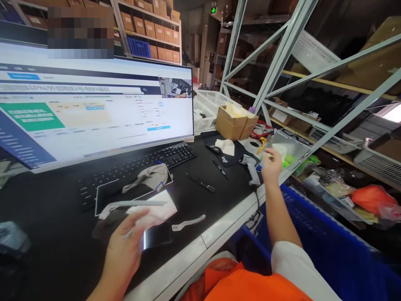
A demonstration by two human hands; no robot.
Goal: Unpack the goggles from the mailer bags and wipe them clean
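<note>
My left hand (pixel 127 242) is closed on a flat white packet (pixel 161 209), held over the desk with a thin pale grey strip (pixel 138 203) lying across its top. Below the packet shows a dark glossy panel (pixel 156 236), and beside that another pale strip (pixel 188 223) lies on the desk. Out to the right, my right hand (pixel 272 165) has its fingers pinched at a blurred whitish piece (pixel 280 150), in front of a translucent bin (pixel 293 142). Whether the fingers grip that piece is unclear. A barcode scanner (pixel 252 170) lies just left of this hand.
Behind the left hand are a crumpled grey cloth (pixel 153 177), a keyboard (pixel 175 156) and a lit monitor (pixel 103 113). Two pens (pixel 202 183) lie mid-desk. A mouse (pixel 214 149), cardboard boxes (pixel 232 124) and a metal rack (pixel 275 62) stand beyond. A blue crate (pixel 319 238) sits below right.
</note>
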